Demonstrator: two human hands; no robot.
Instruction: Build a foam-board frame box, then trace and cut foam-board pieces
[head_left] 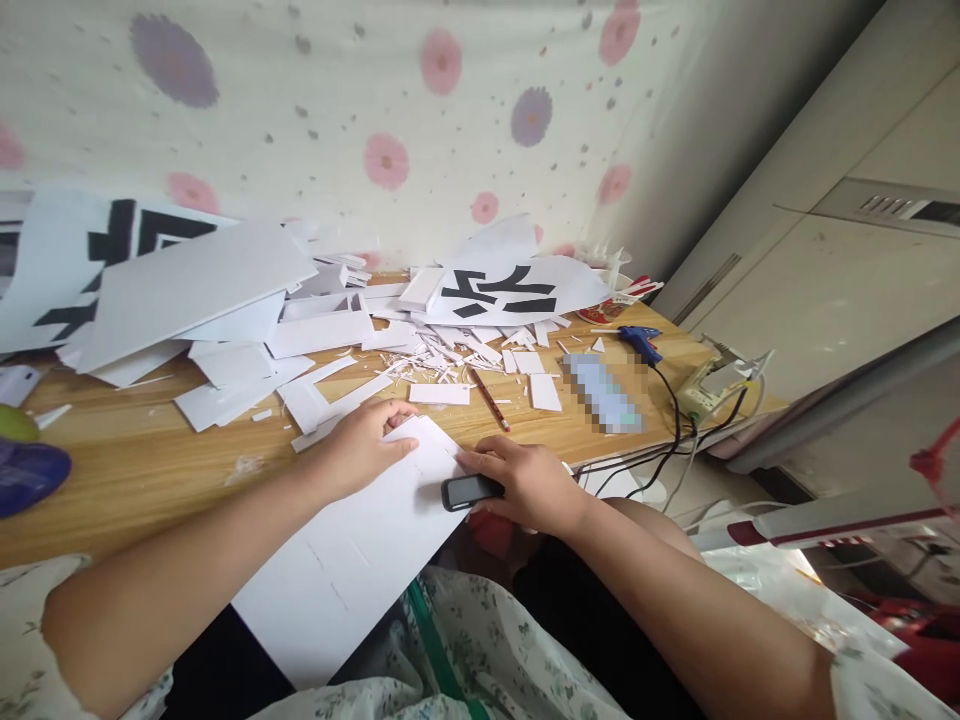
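Observation:
A large white board [360,560] with short pencil marks lies slanted over the table's front edge, towards the lap. My left hand [371,445] grips its far left corner, thumb on top and fingers curled at the edge. At its right edge, my right hand [529,480] is closed around a dark, flat-ended tool [469,491], with the fingertips touching the board. A pencil [490,400] lies on the wooden table just beyond the hands.
White scraps [427,360] and strips cover the wooden table [172,480]. Larger boards [195,290] and printed sheets [517,290] are piled behind. At right are a blue glue gun [641,342], a blurred-out flat object [604,392], a power strip [705,385] and cables. A blue object [30,475] sits at left.

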